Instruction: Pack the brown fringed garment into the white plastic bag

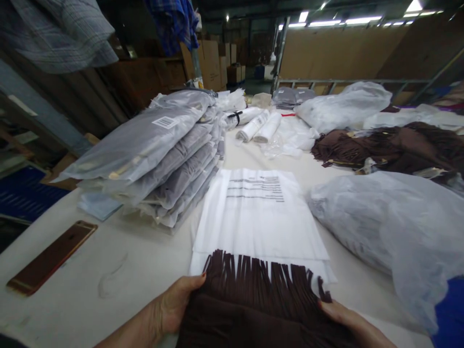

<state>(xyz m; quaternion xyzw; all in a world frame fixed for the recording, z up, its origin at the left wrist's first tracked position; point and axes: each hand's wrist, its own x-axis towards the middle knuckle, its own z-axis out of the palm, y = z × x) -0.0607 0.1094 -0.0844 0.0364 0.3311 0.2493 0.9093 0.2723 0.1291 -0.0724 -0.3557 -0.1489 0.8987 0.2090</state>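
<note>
Both hands hold a dark brown fringed scarf point(253, 309) at the bottom of the view, one at each side edge. My left hand point(179, 299) grips its left edge, thumb on top and the other fingers hidden beneath. At the right edge, my right hand point(342, 316) pinches the cloth near the last strands, its fingers also underneath. The fringe points away from me and overlaps the near end of a stack of white plastic bags point(253, 222). Printed black lines show on the top bag.
Bagged grey garments point(145, 140) are piled at left, with a phone point(52, 256) in front. On the right lie a large translucent plastic bag point(391, 227) and a heap of brown fringed cloth point(395, 145). White rolls point(253, 125) rest further back.
</note>
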